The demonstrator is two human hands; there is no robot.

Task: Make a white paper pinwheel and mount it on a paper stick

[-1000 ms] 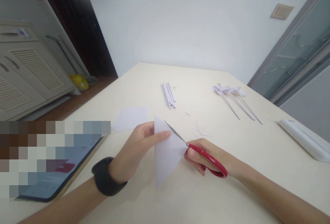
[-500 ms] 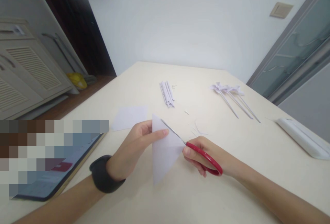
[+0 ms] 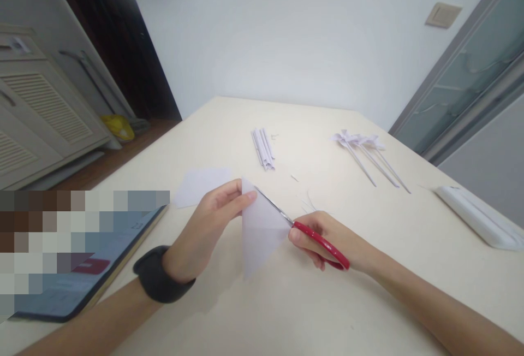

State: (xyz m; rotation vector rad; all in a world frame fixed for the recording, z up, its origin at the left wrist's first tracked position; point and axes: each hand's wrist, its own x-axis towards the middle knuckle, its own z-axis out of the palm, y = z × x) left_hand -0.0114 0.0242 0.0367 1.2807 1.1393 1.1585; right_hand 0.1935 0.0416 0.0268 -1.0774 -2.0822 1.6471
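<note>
My left hand [image 3: 208,225] pinches the upper corner of a white folded paper triangle [image 3: 257,236], held upright over the cream table [image 3: 286,312]. My right hand [image 3: 327,238] grips red-handled scissors [image 3: 315,238]. Their thin blades run up and left across the top edge of the paper, towards my left fingertips. A black band sits on my left wrist.
A flat white sheet [image 3: 200,184] lies behind my left hand. Rolled paper sticks [image 3: 262,149] and finished paper pinwheels [image 3: 368,154] lie further back. Thin paper scraps [image 3: 309,203] are near the scissors. A tablet [image 3: 82,268] is at the left, a white box [image 3: 475,217] at the right.
Both hands, the paper and the scissors sit slightly higher and further left in view. My left fingers have slid nearer the paper's top corner. The scissor blades stay along the upper edge.
</note>
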